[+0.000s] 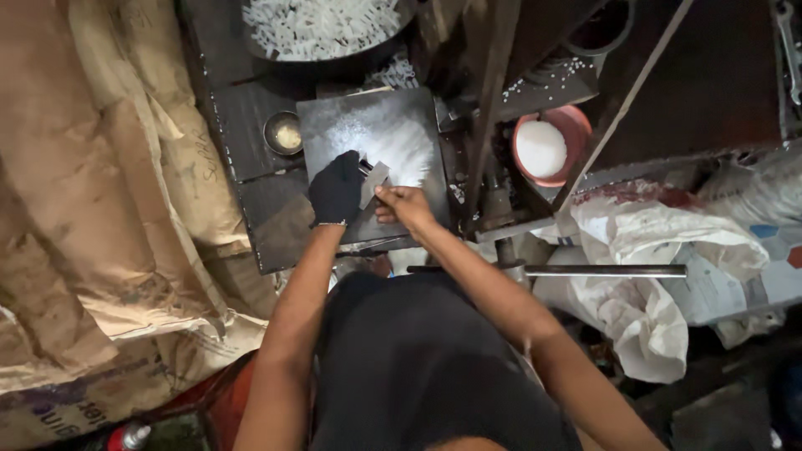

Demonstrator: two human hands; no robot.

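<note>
Cutting or scraping step is judged to be in hand at the dark metal plate (334, 117). A flat grey blade (374, 181) is being pinched at its lower end by the bare right hand (407, 205), fingers closed on it. The other end is being covered by the black-gloved left hand (336, 188), which is curled over the piece and pressed down at the plate; whether it is actually clamped on the blade cannot be told from this angle.

The blade is being held tilted over the plate's lower middle, just below a fan of white shredded material (399, 144) that is being spread across the plate surface.

Around it: a large dark pan of white chopped pieces (322, 25) is being kept just above the plate, a small metal cup (284, 134) just to its left, a pink bowl of white powder (547, 146) well to the right. Brown sacks (100, 192) are being stacked at the left, white bags (643, 250) at the right.

Next move, as judged: steady downward pressure from both hands is being called for, blade kept flat to the plate, gloved fingers kept off the edge.
</note>
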